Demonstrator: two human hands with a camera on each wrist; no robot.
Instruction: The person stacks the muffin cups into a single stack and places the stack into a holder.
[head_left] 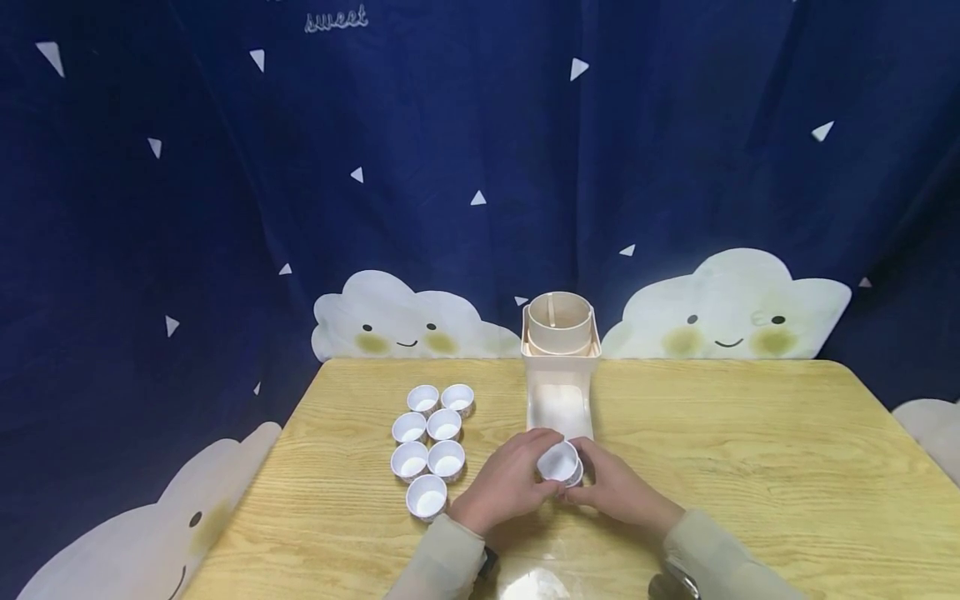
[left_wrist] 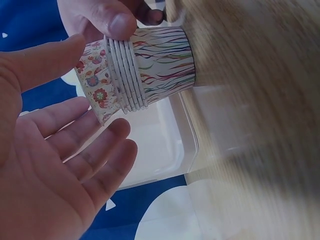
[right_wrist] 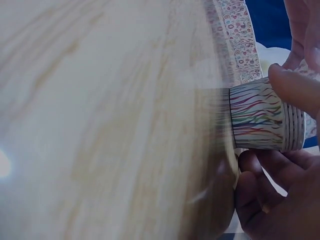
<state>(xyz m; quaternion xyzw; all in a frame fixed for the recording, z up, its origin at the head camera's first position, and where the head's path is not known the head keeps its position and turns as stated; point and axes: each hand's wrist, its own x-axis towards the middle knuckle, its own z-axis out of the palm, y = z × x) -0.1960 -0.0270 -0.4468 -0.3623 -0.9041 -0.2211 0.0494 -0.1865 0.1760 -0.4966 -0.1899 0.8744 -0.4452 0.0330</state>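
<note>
A stack of nested paper cups with wavy coloured stripes stands upright on the table in front of the pale dispenser. Its rims form a thick layered band in the left wrist view. On top sits a flower-patterned paper cup, its white inside facing up in the head view. My left hand has its thumb and fingertips at the flowered cup, pinching it near the rim. My right hand grips the striped stack lower down, thumb on one side and curled fingers on the other.
Several white-lined paper cups stand in two rough rows on the wooden table, left of my hands. Directly behind the stack is a cream dispenser with a round cylinder on top. A dark blue curtain hangs behind the table.
</note>
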